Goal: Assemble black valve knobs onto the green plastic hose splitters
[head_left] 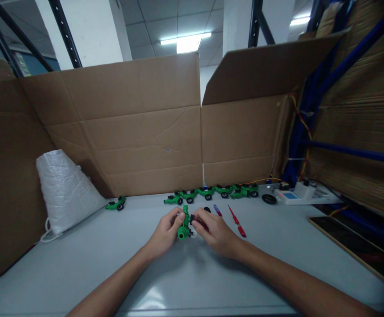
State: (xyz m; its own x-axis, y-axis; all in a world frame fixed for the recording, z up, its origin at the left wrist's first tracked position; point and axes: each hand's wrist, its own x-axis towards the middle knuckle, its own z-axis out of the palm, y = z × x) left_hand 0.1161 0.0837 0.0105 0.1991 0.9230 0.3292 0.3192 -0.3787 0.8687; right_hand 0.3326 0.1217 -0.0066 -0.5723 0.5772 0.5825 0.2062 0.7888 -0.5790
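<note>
Bag (69,193) stands at left on the worktop (142,286), a green car (115,204) near it. Near the middle, the left hand (163,232) has its grip round a green toy (184,223) above the worktop, before a row of cars (205,192). The right hand (217,229) has its grip pinched on a black piece (192,218) at the toy's right side. Rightward lie a blue tool (217,210), red screwdriver (237,222), black ring (269,199) and power strip (319,194).

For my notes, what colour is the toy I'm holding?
The toy is mostly green, clearest in the head view.
</note>
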